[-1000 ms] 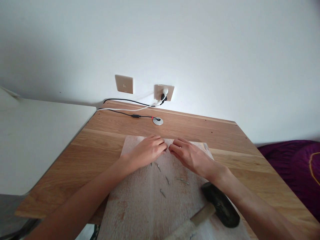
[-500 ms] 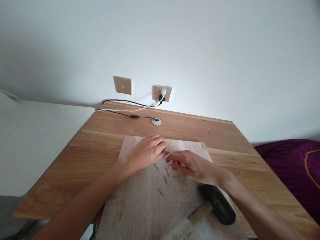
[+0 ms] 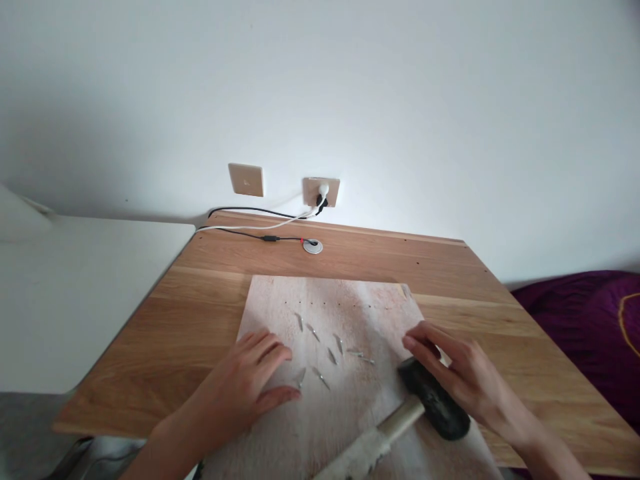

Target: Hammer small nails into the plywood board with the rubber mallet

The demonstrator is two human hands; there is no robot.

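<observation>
My left hand is low over the left part of a pale wooden board, thumb and fingers spread around one small silvery nail-like fastener. It does not grip the piece. Several similar fasteners lie scattered between my hands. At the board's right edge, my right hand hovers by a mallet with a black head and worn pale handle. Thumb and index fingertips of that hand meet in a pinch; anything between them is too small to make out. Small dark dots run in a row across the board's far end.
Under the board is a wooden table against a white wall. Cables run from a wall socket and a round cable grommet along the back. A white surface adjoins on the left; purple fabric lies right.
My hands have parted from the middle of the board. The left came back toward me and opened; the right moved rightward to the mallet head. More fasteners and the row of dots are now visible.
</observation>
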